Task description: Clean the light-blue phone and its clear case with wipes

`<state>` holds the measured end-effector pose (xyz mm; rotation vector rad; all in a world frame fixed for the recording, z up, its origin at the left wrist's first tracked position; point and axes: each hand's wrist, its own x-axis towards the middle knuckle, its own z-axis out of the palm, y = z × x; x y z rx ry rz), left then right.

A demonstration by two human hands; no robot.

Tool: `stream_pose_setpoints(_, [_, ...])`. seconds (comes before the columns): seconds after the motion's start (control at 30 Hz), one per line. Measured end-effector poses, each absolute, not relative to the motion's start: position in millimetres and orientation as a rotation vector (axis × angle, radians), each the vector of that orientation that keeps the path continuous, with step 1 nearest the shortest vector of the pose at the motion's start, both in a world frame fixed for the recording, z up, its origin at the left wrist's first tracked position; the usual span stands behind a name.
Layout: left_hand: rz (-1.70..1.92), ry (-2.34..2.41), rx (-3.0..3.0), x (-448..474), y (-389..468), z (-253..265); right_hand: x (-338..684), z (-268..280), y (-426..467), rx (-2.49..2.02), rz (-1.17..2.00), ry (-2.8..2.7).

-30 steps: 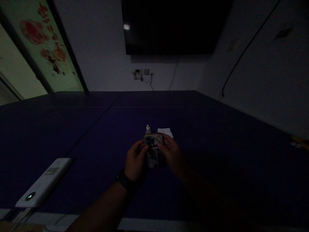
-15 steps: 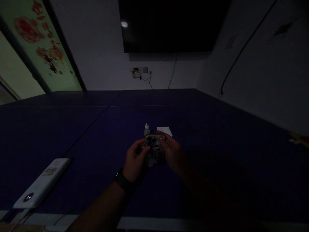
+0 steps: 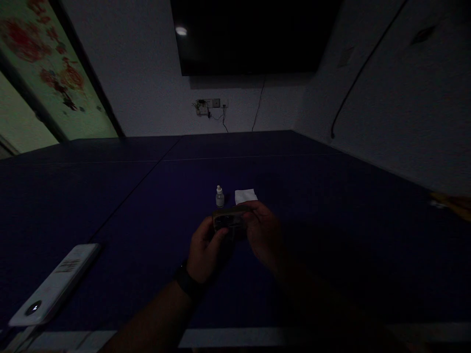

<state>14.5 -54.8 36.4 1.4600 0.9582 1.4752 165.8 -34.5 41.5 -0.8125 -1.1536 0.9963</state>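
Observation:
Between my two hands is a smartphone (image 3: 231, 219) in a case, raised over the dark blue table and tipped so its back and camera end show in part. My left hand (image 3: 205, 246) grips its left side, thumb on the back. Around the right end, my right hand (image 3: 262, 234) is closed, with the thumb lying across the phone. Just beyond the phone stands a small clear dropper bottle (image 3: 220, 198) with a white cap. A folded white tissue or cloth (image 3: 246, 196) lies beside the bottle, partly covered by my right hand.
A white power bank (image 3: 55, 284) with a cable lies at the near left of the blue table (image 3: 147, 211). A thin string or line (image 3: 235, 157) crosses the far part. Behind are wall sockets (image 3: 209, 104) and a large dark television (image 3: 250, 34). Light is dim.
The phone has tilted flatter, so less of its back shows. Both hands still hold it. The bottle, half hidden before, now shows whole. The view has shifted slightly.

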Motion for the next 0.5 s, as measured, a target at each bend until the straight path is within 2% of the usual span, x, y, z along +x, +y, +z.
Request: stream_pose_setpoints(0.5, [1.507, 1.008, 1.639, 5.4, -54.1, 29.9, 171.4, 64.6, -47.7, -0.695, 0.979, -1.272])
